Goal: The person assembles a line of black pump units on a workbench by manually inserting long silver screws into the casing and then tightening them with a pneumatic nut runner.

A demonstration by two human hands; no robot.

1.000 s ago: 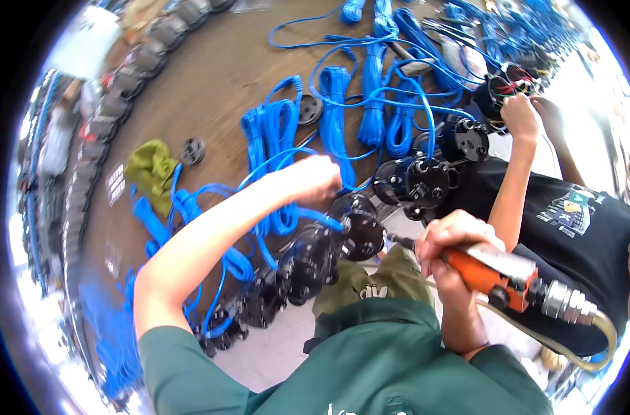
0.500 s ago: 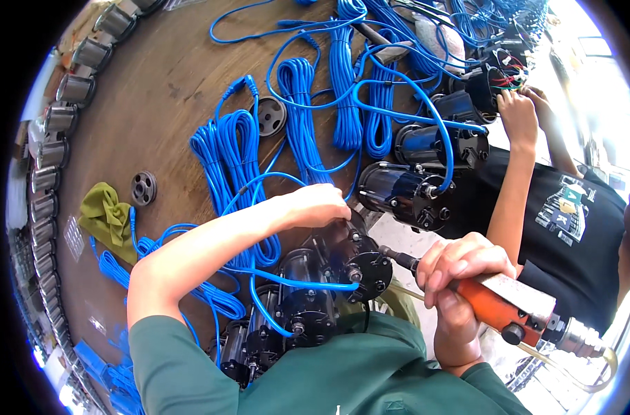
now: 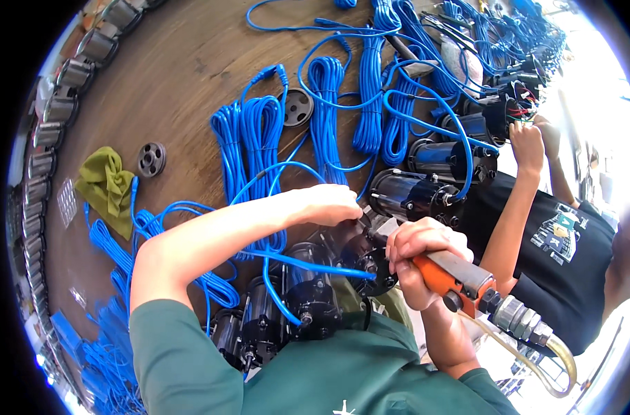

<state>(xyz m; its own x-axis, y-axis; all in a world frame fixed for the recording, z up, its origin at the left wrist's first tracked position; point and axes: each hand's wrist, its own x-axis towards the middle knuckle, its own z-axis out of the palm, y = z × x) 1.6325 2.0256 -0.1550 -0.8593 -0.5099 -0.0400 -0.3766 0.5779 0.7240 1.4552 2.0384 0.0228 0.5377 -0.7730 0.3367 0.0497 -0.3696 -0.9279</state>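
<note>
My right hand (image 3: 425,259) is wrapped round an orange and silver air-powered driver (image 3: 460,280). Its front end points at the end face of a black cylindrical housing (image 3: 360,256); my fingers hide whether the tip touches. My left hand (image 3: 334,205) is closed beside that housing's upper edge, and what its fingers grip is hidden. A blue cable (image 3: 315,268) runs to the housing's end face. Just left stands another glossy black housing (image 3: 311,290) with its own blue cable fitted. A further black housing (image 3: 415,195) lies beyond my hands.
Coiled blue cables (image 3: 263,138) lie across the brown table (image 3: 170,90). A dark wheel-shaped part (image 3: 152,160) sits near an olive cloth (image 3: 107,183). Metal cylinders (image 3: 97,45) line the left edge. At right, a co-worker's hands (image 3: 529,142) work on a wired housing.
My right hand and the driver have moved left, closer to the housing's end face. The housing has shifted slightly right. The whole view has also shifted a little.
</note>
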